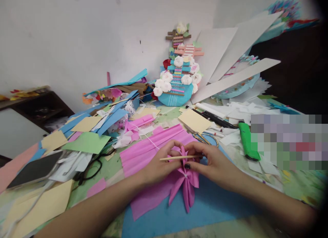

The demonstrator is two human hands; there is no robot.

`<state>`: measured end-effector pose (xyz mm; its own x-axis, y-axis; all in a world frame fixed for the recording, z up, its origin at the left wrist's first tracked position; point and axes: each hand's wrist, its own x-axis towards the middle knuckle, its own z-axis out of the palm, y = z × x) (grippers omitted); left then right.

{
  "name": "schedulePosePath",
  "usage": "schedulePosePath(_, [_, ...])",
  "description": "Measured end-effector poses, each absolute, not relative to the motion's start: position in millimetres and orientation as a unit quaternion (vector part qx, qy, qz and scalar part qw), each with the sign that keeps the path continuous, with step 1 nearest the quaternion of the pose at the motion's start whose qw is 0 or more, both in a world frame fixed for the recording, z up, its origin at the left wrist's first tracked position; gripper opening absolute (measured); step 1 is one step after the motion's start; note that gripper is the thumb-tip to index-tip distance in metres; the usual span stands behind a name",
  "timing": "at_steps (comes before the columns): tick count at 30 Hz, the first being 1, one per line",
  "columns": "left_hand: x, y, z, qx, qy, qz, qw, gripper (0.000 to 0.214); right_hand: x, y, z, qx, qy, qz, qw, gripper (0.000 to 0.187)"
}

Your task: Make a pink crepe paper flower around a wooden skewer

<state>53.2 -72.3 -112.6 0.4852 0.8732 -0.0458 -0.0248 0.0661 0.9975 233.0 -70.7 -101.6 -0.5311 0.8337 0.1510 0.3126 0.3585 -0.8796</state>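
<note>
My left hand and my right hand meet over the desk, fingers bent inward in a pinch. Between them is a pink crepe paper flower, its folded petals hanging down and tied with white thread at the middle. A thin wooden stick lies level across the fingers, its right end running into my right hand. The right thumb presses against the twisted paper above the tie. Under both hands spread a pleated pink crepe paper sheet and a blue sheet.
Gold-handled scissors lie beyond my right hand, near a green object with black ends. A phone, cables and coloured paper pieces crowd the left. A blue paper guitar with white flowers leans against the wall.
</note>
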Motion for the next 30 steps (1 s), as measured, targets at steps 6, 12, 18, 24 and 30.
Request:
schedulePosePath(6, [53.7,-74.5,-109.3,0.560,0.374,0.357,0.648,0.039,232.9,-72.9,-95.7,-0.367,-0.776,0.420,0.296,0.030])
schedulePosePath(12, [49.9,-75.1,-109.6,0.579,0.387,0.353,0.625,0.042,234.6,-76.3,-93.1,-0.381,-0.796,0.394,0.258,0.045])
schedulePosePath(18, [50.2,-75.2,-108.7,0.583,0.419,0.362,0.595,0.041,234.2,-76.9,-96.4,-0.375,-0.808,0.394,0.227,0.045])
schedulePosePath(24, [49.5,-74.3,-113.6,0.593,0.392,0.350,0.610,0.036,233.7,-76.4,-102.2,-0.386,-0.801,0.395,0.233,0.035])
schedulePosePath(30, [48.7,-72.8,-112.8,0.598,0.402,0.339,0.604,0.046,232.6,-76.9,-100.3,-0.402,-0.803,0.358,0.255,0.020])
